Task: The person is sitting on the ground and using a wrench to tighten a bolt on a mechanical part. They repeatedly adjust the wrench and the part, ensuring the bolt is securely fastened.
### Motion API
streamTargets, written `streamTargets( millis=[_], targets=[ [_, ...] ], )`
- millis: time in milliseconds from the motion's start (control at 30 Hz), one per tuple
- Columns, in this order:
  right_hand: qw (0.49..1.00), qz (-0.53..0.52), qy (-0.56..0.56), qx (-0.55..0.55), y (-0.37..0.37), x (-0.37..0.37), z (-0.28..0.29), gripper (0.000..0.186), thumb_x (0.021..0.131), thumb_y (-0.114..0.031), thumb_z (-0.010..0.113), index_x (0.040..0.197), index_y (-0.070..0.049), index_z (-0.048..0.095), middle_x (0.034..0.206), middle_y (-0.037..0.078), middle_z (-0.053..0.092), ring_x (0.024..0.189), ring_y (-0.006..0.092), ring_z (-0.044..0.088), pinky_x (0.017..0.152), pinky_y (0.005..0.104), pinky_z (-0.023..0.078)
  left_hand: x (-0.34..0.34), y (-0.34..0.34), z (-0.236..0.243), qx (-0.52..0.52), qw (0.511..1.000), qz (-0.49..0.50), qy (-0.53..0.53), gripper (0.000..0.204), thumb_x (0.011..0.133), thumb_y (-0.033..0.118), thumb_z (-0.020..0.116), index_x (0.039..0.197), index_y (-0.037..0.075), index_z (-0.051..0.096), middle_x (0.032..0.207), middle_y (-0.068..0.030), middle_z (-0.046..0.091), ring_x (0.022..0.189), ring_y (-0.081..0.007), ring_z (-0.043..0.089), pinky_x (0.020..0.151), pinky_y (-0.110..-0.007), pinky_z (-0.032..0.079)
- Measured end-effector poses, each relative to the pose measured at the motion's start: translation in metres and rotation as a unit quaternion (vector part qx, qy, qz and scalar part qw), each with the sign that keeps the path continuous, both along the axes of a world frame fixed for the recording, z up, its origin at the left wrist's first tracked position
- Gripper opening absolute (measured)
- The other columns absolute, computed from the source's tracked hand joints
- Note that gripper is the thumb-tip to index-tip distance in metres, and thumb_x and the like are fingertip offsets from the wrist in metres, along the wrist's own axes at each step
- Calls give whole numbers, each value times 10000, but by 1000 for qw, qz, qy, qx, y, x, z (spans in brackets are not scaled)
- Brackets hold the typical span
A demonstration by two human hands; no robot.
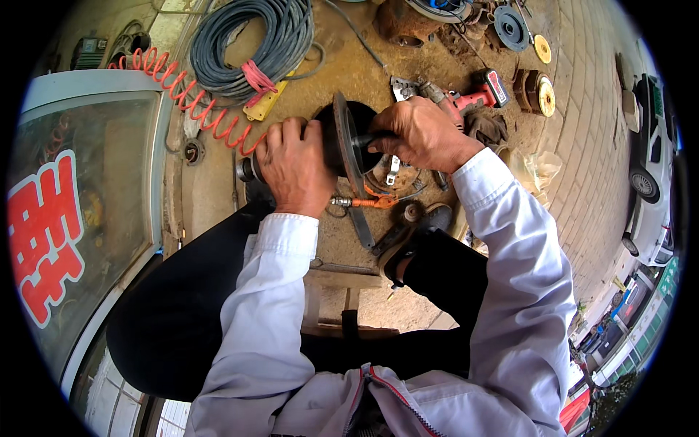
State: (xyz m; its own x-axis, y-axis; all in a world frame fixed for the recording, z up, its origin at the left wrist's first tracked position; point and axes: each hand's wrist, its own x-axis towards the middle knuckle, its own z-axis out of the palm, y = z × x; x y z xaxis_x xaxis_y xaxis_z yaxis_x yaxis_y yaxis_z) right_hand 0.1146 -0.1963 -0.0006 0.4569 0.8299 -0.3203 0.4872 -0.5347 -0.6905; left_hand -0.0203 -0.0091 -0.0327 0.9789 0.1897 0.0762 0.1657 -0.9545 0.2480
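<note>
looking down on two bare hands, close together over a dirty brown ground. gripping a dark part (pixel 330 151) with the left hand (pixel 297 171), fingers bent over the side behind its wide rusty rim (pixel 343 138). holding that rim nearly upright, in the space between the two hands. pinching a thin black rod (pixel 381 137) with the right hand (pixel 419 131), pointed left toward the rim; far end out of clear sight, so impossible to tell what it touches.

seen just left of the left hand: a shiny round metal end (pixel 244 170). seen beyond that hand: a red coiled hose (pixel 191 102), a yellow block (pixel 264 103) and a big dark hose coil (pixel 293 44) bound with a pink tie (pixel 256 79). placed just past the right hand: a red power tool (pixel 477 97). farther right of it: a rusty wheel with a yellow face (pixel 545 96). beyond both, farther off: a grey disc (pixel 511 29) and a yellow ring (pixel 542 49). lying below the hands, toward the body: an orange fitting (pixel 375 202) and a shoe (pixel 437 219). set well left of the left hand: a framed glass panel (pixel 109 197) with red lettering. parked far right of the right hand: a white car (pixel 650 207).
</note>
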Motion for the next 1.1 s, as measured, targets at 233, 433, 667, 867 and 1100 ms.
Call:
streamTargets(
  millis=[233, 433, 667, 867, 1100],
  targets=[
    [993, 3, -115, 20, -4, -17, -1, 231, 823, -163, 792, 1021, -51, 753, 855, 132, 695, 825, 372, 693, 726, 465, 536, 4, 28, 43, -114, 974, -18, 195, 734, 635, 212, 913, 1294, 41, 639, 1196, -171, 649, 1202, -397, 576, 1018, -504, 455],
    [964, 7, -248, 99, -4, -34, -15, 367, 709, -105, 807, 1055, -54, 695, 876, 74, 621, 829, 307, 656, 744, 438, 544, -2, 49, 26, -167, 962, -9, 217, 599, 625, 113, 880, 1173, 37, 653, 1111, -177, 671, 1131, -393, 610, 963, -498, 492],
    [991, -28, -124, 37, -1, -19, 2, 176, 786, -97, 771, 932, -48, 686, 835, 135, 652, 827, 371, 673, 707, 472, 537, -10, 33, 17, -79, 991, 16, 107, 617, 551, 67, 896, 1113, 76, 641, 1121, -123, 608, 1155, -359, 565, 971, -494, 463],
    [998, -4, -39, -38, -7, -5, 6, 184, 820, -138, 775, 983, -61, 736, 806, 180, 683, 816, 407, 680, 727, 491, 536, -7, 32, 14, -88, 993, 3, 80, 593, 599, 49, 875, 1137, 80, 629, 1137, -122, 580, 1162, -371, 535, 997, -469, 456],
    [990, -19, -139, 21, -19, -21, -8, 175, 804, -121, 770, 967, -66, 740, 806, 150, 686, 758, 377, 687, 672, 474, 541, -4, 30, 13, -59, 997, -9, 49, 588, 578, 67, 885, 1112, 98, 641, 1126, -108, 587, 1135, -356, 542, 998, -473, 440]
  ],
)
